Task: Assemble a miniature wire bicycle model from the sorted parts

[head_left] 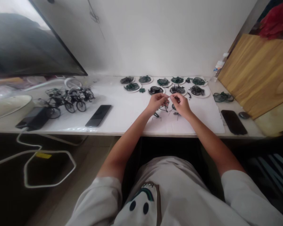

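Note:
My left hand (157, 102) and my right hand (182, 104) meet fingertip to fingertip above the white sheet (129, 113). Both are closed in a pinch. Whatever small piece lies between the fingertips is too tiny to make out. Just beneath the left hand are dark green, thin frame-like parts (157, 115) of a miniature bicycle. More small dark parts (176, 113) lie under the right hand. Close behind the fingers, white plates carry black wheels and parts, one pile (155, 90) behind the left hand and another pile (178, 89) behind the right.
Several more plates of green and black parts (163, 82) line the back. Assembled miniature bicycles (69, 99) stand left, near a black box (33, 118) and a phone (99, 115). At right are a dark phone (234, 121), green bicycle parts (223, 97), a bottle (219, 66) and a wooden board (257, 72).

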`<state>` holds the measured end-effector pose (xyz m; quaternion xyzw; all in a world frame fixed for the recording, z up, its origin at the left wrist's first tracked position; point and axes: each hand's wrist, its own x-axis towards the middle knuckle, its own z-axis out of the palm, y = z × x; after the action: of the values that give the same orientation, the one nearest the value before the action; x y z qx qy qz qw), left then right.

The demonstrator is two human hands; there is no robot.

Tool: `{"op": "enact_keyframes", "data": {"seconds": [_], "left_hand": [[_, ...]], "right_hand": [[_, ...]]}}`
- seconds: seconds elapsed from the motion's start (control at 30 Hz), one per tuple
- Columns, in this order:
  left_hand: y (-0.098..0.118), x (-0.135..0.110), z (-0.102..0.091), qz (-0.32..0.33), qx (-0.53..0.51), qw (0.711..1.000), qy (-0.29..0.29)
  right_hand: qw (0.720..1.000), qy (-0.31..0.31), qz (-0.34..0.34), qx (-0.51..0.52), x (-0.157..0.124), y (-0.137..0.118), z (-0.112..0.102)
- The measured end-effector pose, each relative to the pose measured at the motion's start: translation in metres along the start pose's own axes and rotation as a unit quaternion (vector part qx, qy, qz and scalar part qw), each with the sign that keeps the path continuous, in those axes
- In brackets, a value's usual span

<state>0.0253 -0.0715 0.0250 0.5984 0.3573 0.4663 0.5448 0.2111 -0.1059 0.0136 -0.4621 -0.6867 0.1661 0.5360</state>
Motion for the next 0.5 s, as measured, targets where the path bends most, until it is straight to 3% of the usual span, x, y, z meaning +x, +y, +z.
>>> {"op": "enact_keyframes", "data": {"seconds": [0.5], "left_hand": [[0.0036,-0.0023,0.0012,-0.009,0.011,1.000,-0.006]], "right_hand": [[1.000,-0.017,-0.007,-0.004,0.0006,0.0090,0.0013]]}}
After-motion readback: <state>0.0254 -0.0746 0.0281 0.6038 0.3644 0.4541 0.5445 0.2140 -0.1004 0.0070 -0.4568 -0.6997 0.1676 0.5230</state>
